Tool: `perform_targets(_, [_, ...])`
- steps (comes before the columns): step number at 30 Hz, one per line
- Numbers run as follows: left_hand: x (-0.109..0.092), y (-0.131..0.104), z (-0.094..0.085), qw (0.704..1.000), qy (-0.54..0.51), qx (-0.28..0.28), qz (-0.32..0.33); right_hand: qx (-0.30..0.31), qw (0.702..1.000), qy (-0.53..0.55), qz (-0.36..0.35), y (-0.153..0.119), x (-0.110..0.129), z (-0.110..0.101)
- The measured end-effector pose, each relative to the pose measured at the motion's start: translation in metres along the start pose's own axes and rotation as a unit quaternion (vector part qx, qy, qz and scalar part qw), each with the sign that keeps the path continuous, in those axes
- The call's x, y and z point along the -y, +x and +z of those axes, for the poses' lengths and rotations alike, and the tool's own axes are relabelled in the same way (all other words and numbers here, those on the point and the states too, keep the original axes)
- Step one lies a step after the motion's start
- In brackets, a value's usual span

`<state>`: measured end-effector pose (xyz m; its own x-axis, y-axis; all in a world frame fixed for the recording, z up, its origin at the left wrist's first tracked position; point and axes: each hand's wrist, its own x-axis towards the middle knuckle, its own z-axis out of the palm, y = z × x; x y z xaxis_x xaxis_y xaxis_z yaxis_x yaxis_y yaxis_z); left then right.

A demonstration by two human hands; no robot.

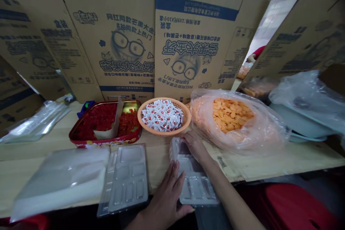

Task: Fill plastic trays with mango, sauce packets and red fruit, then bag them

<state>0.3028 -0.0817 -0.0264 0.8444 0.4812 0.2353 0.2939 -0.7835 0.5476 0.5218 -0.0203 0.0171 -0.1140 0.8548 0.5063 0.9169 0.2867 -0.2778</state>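
A clear plastic compartment tray (198, 190) lies before me at the table's front edge, its near end reaching past the edge. My right hand (196, 146) is at its far end, fingers bent over the rim and gripping it. Along the tray's left side rests my left hand (167, 194), fingers stretched out and thumb apart near the closest corner. More clear compartment trays (129, 179) are stacked to the left. Just beyond my right hand stands an orange basket (140, 120) filled with small white-and-red sachets (163, 115).
A red tin (105, 142) holds red pieces and a cardboard divider. An open plastic bag (269, 133) contains orange pieces (231, 115). Clear film sheets (64, 176) lie left, and large cardboard boxes (129, 18) wall off the back. A red stool (291, 205) is below right.
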Motion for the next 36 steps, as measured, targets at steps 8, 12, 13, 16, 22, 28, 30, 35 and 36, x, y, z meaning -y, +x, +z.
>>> perform_targets(8, [-0.002, 0.001, 0.003, 0.999, 0.049, -0.010, 0.015, -0.011, 1.000, -0.016, -0.020, -0.002, 0.003, 0.000])
perform_targets(12, [-0.002, -0.002, 0.005, 0.999, 0.023, -0.027, 0.013, -0.022, 0.998, -0.024, -0.049, -0.004, 0.004, -0.004])
perform_targets(13, [-0.003, -0.003, 0.005, 0.999, 0.000, -0.033, 0.018, -0.033, 0.998, -0.025, -0.056, -0.004, 0.004, -0.007])
perform_targets(16, [-0.007, -0.001, -0.001, 0.987, -0.147, -0.064, 0.026, -0.102, 0.991, -0.015, -0.082, -0.003, 0.007, -0.019])
perform_targets(22, [-0.018, 0.044, -0.030, 0.800, -0.523, -0.234, -0.181, -0.159, 0.979, 0.037, -0.121, 0.012, 0.035, -0.054])
perform_targets(28, [-0.028, 0.075, -0.065, 0.666, -0.650, -0.175, -0.320, -0.188, 0.969, 0.006, 0.162, 0.032, -0.037, -0.089])
perform_targets(30, [-0.029, 0.078, -0.069, 0.651, -0.661, -0.169, -0.332, -0.138, 0.941, -0.058, 0.303, 0.038, -0.085, -0.099])
perform_targets(35, [-0.024, 0.091, -0.065, 0.626, -0.673, -0.139, -0.368, -0.035, 0.918, -0.088, 0.386, 0.053, -0.173, -0.095])
perform_targets(36, [-0.023, 0.094, -0.064, 0.622, -0.676, -0.135, -0.372, -0.022, 0.913, -0.091, 0.397, 0.058, -0.181, -0.089])
